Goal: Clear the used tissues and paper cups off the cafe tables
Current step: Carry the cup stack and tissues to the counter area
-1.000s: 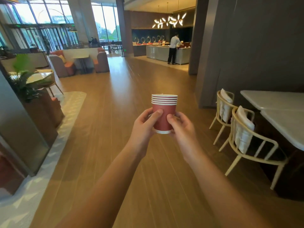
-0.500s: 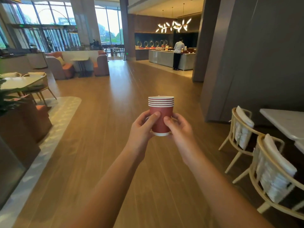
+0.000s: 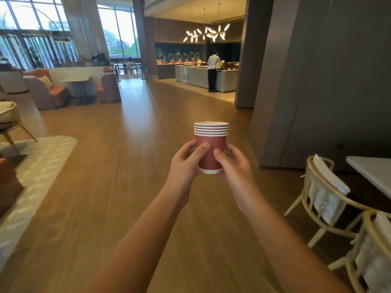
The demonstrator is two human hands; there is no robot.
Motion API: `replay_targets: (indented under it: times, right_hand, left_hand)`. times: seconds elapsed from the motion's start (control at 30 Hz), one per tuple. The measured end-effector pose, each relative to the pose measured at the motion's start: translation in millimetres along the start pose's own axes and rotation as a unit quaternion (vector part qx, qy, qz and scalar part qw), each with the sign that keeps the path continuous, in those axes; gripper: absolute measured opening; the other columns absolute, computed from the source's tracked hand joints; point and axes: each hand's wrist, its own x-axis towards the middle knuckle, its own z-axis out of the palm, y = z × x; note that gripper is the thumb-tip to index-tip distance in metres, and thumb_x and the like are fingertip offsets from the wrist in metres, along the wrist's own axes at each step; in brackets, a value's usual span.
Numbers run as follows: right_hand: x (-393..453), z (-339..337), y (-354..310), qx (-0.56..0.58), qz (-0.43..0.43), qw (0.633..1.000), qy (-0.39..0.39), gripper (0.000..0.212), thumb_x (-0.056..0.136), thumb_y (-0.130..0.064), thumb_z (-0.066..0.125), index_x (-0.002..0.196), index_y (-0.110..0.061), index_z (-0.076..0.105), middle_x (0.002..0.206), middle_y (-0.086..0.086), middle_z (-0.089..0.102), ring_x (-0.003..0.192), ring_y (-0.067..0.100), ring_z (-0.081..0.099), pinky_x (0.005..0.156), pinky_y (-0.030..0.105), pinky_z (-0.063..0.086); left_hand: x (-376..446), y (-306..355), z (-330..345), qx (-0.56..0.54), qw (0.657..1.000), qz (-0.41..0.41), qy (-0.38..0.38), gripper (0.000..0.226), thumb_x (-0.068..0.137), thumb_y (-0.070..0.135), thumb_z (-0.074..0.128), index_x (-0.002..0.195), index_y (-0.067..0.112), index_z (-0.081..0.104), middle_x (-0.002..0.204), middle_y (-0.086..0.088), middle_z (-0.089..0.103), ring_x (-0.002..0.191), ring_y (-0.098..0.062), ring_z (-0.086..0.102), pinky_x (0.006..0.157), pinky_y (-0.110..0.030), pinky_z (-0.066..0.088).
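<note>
"While the person stood over the wooden floor [image 3: 127, 187], where was the stack of red paper cups [image 3: 211, 144]?"

"It was upright, out in front at arm's length, clasped between both hands and resting on no tabletop."

"How did each grip look?"

"The left hand [image 3: 186, 163] wrapped the stack's left side, thumb laid across the front. The right hand [image 3: 232, 163] curled round the right side, its thumb also on the front. Both grips were clenched on the cups."

"Anything nearby?"

"A cream chair [image 3: 323, 193] stood to the right beside a pale tabletop [image 3: 372, 172]. Far ahead, someone in a white shirt [image 3: 213, 70] faced a serving counter [image 3: 194, 77] under branching lights [image 3: 206, 32]."
</note>
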Motion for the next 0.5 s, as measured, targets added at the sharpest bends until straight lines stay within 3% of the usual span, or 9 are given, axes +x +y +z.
replay_targets:
  times: [0.1, 0.23, 0.5]
  right_hand:
    - [81, -6, 22, 0.01, 0.003, 1.0, -0.006, 0.034, 0.087, -0.043, 0.075, 0.118, -0.042, 0.062, 0.107, -0.021, 0.076, 0.1, 0.004, 0.074, 0.077, 0.022, 0.061]
    - [194, -9, 45, 0.01, 0.01, 1.0, -0.011, 0.024, 0.09, -0.037, 0.074, 0.112, -0.041, 0.065, 0.105, -0.022, 0.077, 0.102, 0.006, 0.074, 0.087, 0.03, 0.061]
    - [392, 19, 75, 0.009, 0.017, 0.998, -0.068, 0.019, 0.094, -0.031, 0.07, 0.108, -0.04, 0.062, 0.092, -0.034, 0.074, 0.094, -0.006, 0.072, 0.072, 0.015, 0.058]
  left_hand:
    - [78, -25, 0, 0.007, 1.0, 0.001, -0.001, 0.032, 0.099, 0.026, 0.068, 0.129, 0.013, 0.071, 0.118, -0.008, 0.079, 0.104, -0.017, 0.075, 0.082, -0.03, 0.06]
    - [183, -46, 2, 0.019, 1.0, 0.004, 0.006, 0.033, 0.099, 0.027, 0.067, 0.13, 0.015, 0.07, 0.12, -0.006, 0.079, 0.109, -0.02, 0.075, 0.084, -0.031, 0.062]
    - [377, -74, -27, 0.02, 0.999, 0.015, 0.041, 0.035, 0.1, 0.027, 0.067, 0.132, 0.014, 0.069, 0.122, -0.008, 0.078, 0.114, -0.023, 0.074, 0.089, -0.035, 0.062]
